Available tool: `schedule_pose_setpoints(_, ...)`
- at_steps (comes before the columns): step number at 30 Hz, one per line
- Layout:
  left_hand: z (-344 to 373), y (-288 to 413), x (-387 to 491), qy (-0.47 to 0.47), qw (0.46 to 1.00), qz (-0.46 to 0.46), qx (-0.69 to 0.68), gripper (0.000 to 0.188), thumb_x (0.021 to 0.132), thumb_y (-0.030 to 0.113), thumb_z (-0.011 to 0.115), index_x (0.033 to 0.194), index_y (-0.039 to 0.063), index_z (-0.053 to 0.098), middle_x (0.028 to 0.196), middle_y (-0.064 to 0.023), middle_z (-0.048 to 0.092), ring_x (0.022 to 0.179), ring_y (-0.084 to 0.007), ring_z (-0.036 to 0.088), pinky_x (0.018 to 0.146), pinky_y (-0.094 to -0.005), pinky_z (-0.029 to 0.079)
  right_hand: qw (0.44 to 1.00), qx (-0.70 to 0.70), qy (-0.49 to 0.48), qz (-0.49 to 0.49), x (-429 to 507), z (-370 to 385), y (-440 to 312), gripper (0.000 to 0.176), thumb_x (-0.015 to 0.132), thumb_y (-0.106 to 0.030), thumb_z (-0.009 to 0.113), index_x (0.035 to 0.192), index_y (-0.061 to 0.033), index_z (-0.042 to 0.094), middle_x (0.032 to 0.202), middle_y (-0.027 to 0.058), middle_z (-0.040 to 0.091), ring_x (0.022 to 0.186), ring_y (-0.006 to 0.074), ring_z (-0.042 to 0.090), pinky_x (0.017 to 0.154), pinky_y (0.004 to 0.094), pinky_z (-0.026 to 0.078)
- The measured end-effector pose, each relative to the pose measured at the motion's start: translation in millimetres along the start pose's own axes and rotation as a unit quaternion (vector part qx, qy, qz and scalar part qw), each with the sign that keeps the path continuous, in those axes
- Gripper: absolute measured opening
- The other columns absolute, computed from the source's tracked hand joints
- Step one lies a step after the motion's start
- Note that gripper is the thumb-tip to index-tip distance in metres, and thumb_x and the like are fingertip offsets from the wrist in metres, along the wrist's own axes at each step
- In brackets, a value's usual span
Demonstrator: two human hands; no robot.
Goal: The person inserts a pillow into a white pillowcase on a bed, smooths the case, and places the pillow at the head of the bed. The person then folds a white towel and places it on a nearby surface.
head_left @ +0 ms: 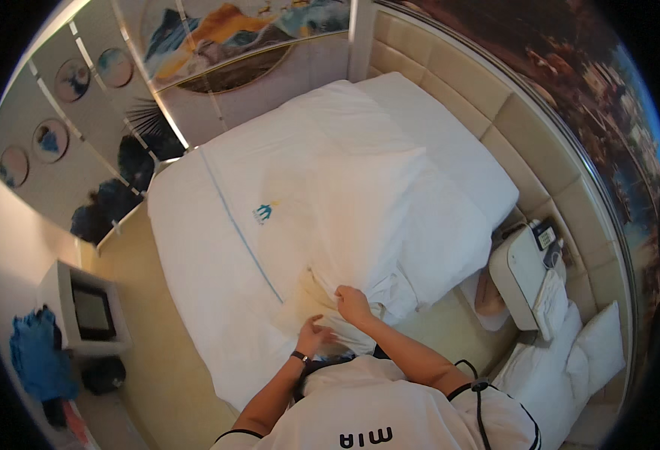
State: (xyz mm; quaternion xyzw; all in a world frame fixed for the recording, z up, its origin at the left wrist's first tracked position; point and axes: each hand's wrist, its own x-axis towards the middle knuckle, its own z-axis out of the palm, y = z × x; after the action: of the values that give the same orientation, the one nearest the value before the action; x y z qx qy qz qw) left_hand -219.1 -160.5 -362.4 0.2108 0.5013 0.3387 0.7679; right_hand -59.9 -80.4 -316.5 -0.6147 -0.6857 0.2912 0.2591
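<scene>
A white duvet (285, 169) with a thin blue stripe and a small teal emblem lies over the bed. At the bed's near side my right hand (353, 305) is closed on a gathered fold of the white cover. My left hand (314, 337), with a dark band at the wrist, is just to the left and lower, its fingers bent beside the bunched fabric; whether it grips any cloth I cannot tell. Rumpled white cloth (389, 289) lies past my right hand. The white mattress (454, 126) shows at the headboard end.
A white bedside table (524, 270) with a telephone (545, 236) stands at the right. White pillows (600, 349) are piled beyond it. A padded beige headboard (510, 118) lines the wall. At the left are a cabinet (54, 304) and blue clothing (37, 354).
</scene>
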Motion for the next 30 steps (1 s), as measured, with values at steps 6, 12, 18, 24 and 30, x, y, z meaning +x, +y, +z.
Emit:
schedule_pose_setpoints(6,4.0,36.7,98.2,0.122,0.673,0.339,0.646,0.075,0.065,0.022,0.077,0.127,0.002,0.040,0.124,-0.0215,0.045,0.122,-0.0379,0.036,0.101,-0.0507,0.028,0.997,0.056,-0.044,0.042,-28.2,3.3,60.6,0.012,0.069,0.003,0.053,0.076,-0.0051,0.059,0.070,0.0152,0.053,0.079,0.0377,0.053,0.071,0.0447,0.043)
schedule_pose_setpoints(12,50.8,61.0,180.4,0.158,0.683,0.331,0.632,0.045,0.066,0.016,0.073,0.099,0.000,0.047,0.105,-0.0163,0.049,0.106,-0.0352,0.043,0.091,-0.0467,0.034,0.972,0.001,0.164,0.170,-32.5,1.2,97.4,0.034,0.073,-0.001,0.055,0.107,-0.0061,0.054,0.108,0.0209,0.050,0.104,0.0385,0.047,0.089,0.0424,0.040)
schedule_pose_setpoints(18,48.0,77.9,201.1,0.328,0.597,0.375,0.628,0.041,0.067,0.014,0.069,0.102,0.004,0.048,0.103,-0.0140,0.051,0.103,-0.0324,0.046,0.093,-0.0425,0.032,0.916,-0.202,0.163,0.305,-12.9,-8.0,168.4,0.063,0.077,-0.014,0.062,0.135,-0.0062,0.037,0.131,0.0224,0.040,0.121,0.0354,0.041,0.096,0.0466,0.036)
schedule_pose_setpoints(24,-9.0,99.6,223.8,0.259,0.518,0.199,0.791,0.038,0.068,0.018,0.072,0.099,0.009,0.054,0.095,-0.0075,0.061,0.096,-0.0267,0.055,0.090,-0.0402,0.035,0.940,-0.181,0.035,0.288,19.9,3.9,243.1,0.068,0.074,-0.018,0.068,0.132,0.0008,0.039,0.098,0.0218,0.061,0.097,0.0367,0.058,0.090,0.0463,0.041)
schedule_pose_setpoints(30,-61.8,27.2,139.8,0.164,0.538,0.034,0.826,0.032,0.068,0.016,0.068,0.095,0.006,0.054,0.080,-0.0126,0.064,0.080,-0.0316,0.062,0.074,-0.0434,0.043,0.929,-0.124,0.044,0.346,-97.9,48.6,224.6,0.035,0.078,-0.016,0.062,0.106,0.0011,0.049,0.082,0.0235,0.061,0.076,0.0381,0.060,0.070,0.0476,0.046)
